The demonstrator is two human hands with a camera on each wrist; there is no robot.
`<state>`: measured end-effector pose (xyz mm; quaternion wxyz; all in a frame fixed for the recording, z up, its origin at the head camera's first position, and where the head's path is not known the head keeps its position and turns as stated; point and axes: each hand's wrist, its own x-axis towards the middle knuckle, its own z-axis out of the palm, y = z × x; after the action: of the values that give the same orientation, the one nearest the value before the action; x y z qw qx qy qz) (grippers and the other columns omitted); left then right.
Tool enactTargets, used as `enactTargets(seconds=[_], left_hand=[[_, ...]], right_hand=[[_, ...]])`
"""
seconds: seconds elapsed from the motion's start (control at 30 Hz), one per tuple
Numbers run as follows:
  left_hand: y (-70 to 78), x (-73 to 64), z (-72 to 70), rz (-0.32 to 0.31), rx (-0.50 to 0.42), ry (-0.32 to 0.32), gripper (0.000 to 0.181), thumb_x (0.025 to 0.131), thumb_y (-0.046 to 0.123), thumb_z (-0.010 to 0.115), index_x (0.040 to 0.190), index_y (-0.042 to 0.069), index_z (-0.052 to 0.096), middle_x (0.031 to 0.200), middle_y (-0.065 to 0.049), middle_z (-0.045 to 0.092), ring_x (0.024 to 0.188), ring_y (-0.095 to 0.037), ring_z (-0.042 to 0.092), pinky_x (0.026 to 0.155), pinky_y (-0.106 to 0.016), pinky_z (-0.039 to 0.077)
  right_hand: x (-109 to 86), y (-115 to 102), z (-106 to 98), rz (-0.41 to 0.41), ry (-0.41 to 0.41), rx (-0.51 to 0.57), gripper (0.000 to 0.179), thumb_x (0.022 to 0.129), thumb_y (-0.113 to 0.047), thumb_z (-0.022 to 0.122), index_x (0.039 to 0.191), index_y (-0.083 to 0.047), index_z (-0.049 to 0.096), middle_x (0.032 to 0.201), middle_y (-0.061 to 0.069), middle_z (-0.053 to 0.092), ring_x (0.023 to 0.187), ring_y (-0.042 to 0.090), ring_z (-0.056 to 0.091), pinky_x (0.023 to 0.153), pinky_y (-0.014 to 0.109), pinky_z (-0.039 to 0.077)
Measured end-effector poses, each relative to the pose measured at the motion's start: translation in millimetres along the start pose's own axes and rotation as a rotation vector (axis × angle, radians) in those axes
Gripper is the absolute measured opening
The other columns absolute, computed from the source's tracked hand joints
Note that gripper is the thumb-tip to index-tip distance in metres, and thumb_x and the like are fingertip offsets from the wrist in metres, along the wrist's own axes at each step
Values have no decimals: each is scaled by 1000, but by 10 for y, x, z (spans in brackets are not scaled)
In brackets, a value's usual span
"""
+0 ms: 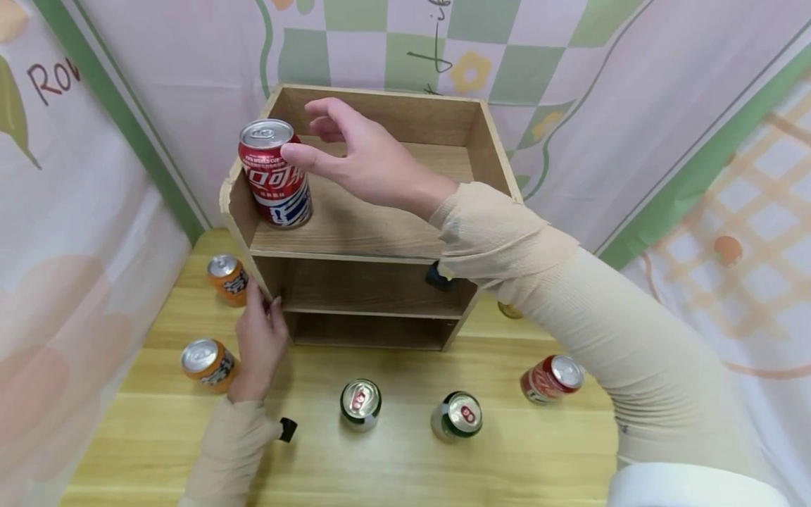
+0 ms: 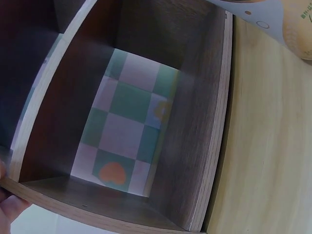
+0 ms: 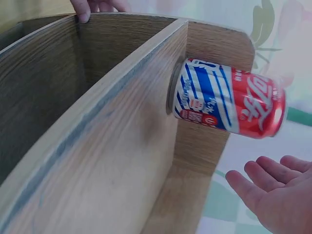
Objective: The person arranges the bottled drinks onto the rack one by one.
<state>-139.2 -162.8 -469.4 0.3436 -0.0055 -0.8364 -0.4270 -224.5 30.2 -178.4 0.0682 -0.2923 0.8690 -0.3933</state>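
A red cola can stands upright at the left end of the top board of a small wooden shelf. Beside it is my right hand, fingers spread and loosely bent. The right wrist view shows a gap between those fingers and the can. Lower down, my left hand grips the front edge of the shelf's left side panel, thumb on the inside. Only a bit of that hand appears in the left wrist view, at the shelf's edge.
Two orange cans stand left of the shelf, near my left hand. In front are two green-topped cans, and a red can stands to the right on the wooden table. Part of a gold can shows behind my right arm.
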Motion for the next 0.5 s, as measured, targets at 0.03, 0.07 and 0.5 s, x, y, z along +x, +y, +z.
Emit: enactTargets(seconds=[0.03,0.07,0.5], left_hand=[[2,-1,5,0,2,0,46,96,-10,58,139,-2,45,114,-36,65,103,-53,66,85,-63,58],[3,-2,9,0,2,-2,46,96,-10,58,139,-2,45,115,-36,64,103,-53,66,85,-63,58],[20,-23,-14,14,34,13,42,95,-8,59,135,-4,47,105,-36,66,94,-54,67,78,-64,59]], right_hand=[[-43,-8,-35,-5,-1,-13,72,97,-50,64,155,-17,37,152,0,48,136,3,44,111,17,39],[-86,-16,-72,-14,-1,-26,71,98,-50,64,154,-17,37,152,1,48,136,4,44,110,18,39],[-563,-61,-448,-46,-12,-92,61,100,-43,63,150,-14,42,146,0,53,136,6,46,111,22,42]])
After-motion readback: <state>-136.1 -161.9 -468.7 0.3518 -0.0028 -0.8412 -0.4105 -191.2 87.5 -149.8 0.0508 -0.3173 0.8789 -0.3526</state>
